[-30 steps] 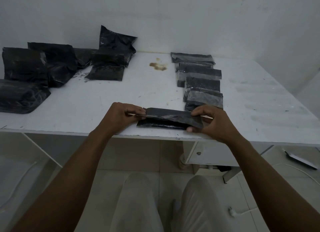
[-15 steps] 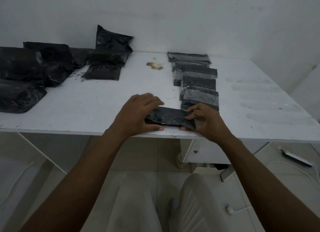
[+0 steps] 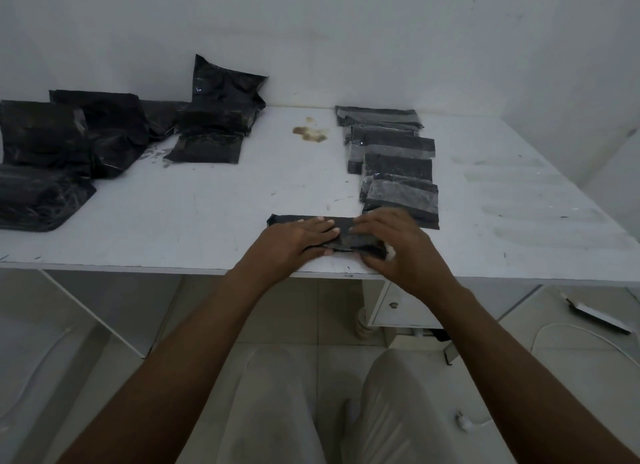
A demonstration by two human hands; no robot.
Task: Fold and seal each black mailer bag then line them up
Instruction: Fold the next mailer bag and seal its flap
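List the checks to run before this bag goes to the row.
1. Bag folded flat on the table: ok.
2. Left hand pressing it down: ok.
3. Right hand on its right end: ok.
4. Seal closed along its length: cannot tell, hands cover it.
5. Bag in line with the row of folded bags: not ok, it lies left of it.

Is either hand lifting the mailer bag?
No, the left hand and right hand hold the folded mailer bag down on the table.
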